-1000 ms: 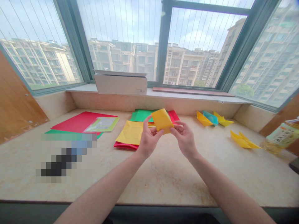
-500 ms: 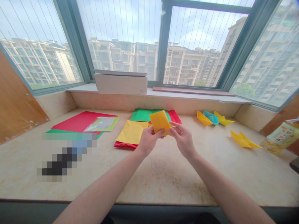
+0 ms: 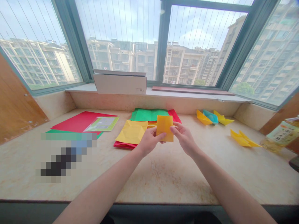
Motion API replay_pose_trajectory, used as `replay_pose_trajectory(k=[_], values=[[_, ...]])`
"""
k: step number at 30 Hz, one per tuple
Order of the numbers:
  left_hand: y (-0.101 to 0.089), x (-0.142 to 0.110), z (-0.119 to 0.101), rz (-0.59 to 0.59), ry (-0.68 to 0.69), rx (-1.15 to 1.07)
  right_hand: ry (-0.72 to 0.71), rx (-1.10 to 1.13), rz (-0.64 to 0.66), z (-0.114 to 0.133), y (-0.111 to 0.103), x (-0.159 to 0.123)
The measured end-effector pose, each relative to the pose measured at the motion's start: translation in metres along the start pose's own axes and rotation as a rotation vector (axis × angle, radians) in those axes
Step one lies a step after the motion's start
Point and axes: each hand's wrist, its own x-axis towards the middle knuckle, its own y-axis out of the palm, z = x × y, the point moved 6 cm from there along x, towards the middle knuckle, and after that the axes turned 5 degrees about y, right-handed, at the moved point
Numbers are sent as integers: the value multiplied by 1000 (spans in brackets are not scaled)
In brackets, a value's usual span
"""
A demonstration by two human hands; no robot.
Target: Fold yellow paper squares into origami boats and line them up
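A small folded piece of yellow-orange paper (image 3: pixel 164 126) is held upright above the counter, its flat face toward me. My left hand (image 3: pixel 149 140) pinches its lower left part, thumb across the front. On its right edge my right hand (image 3: pixel 184 135) is closed, the thumb on the front and the fingers behind. The fingertips at the back are partly hidden. Just left of my left hand lies a creased yellow sheet (image 3: pixel 132 132) on top of folded red paper (image 3: pixel 123 145). Behind the held piece are green paper (image 3: pixel 149 114) and red paper (image 3: pixel 175 116).
Folded paper boats, orange (image 3: pixel 203 118), blue (image 3: pixel 211 117) and yellow (image 3: pixel 221 118), stand at the back right, with another yellow one (image 3: pixel 244 138) nearer. A bottle (image 3: pixel 283 133) is far right. Red sheets (image 3: pixel 77 121) and a clear packet (image 3: pixel 102 123) lie left. A white box (image 3: pixel 120 83) sits on the sill.
The folded yellow paper has turned from a tilted position to upright and shifted slightly right and down. Both hands still hold it, with the right thumb now on its front edge.
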Motion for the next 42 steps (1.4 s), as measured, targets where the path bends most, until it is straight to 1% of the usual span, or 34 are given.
replay_pose_trajectory(k=[3, 5, 7, 12, 16, 18, 22, 25, 28, 30, 32, 35, 38, 42], values=[[8, -2, 9, 131, -31, 42, 88, 55, 123, -1, 6, -2], [11, -3, 14, 192, -33, 52, 125, 77, 155, -3, 7, -3], [14, -4, 16, 224, -36, 54, 138, 90, 153, -5, 6, -3], [13, -6, 11, 214, -47, 25, 96, 89, 147, -8, 4, -2], [14, -6, 8, 210, -62, -15, 72, 22, 159, -7, 3, -3], [14, -6, 8, 186, -66, -32, 8, -47, 155, -3, 1, -2], [13, -6, 8, 164, -75, -37, -194, -195, 168, 4, 0, -2], [15, -6, 6, 175, -79, -38, -256, -248, 207, 3, 1, -3], [16, -7, 2, 199, -59, -59, -264, -319, 238, 4, 0, -5], [16, -8, -1, 209, -47, -86, -241, -360, 287, 6, 0, -8], [14, -7, -1, 185, -51, -107, -219, -386, 342, 8, 0, -11], [8, -5, 0, 115, -67, -106, -240, -432, 390, 13, 1, -15], [6, -3, 1, 78, -74, -86, -258, -476, 381, 11, 1, -14], [9, -4, 0, 90, -70, -74, -178, -466, 322, 0, 1, -9]])
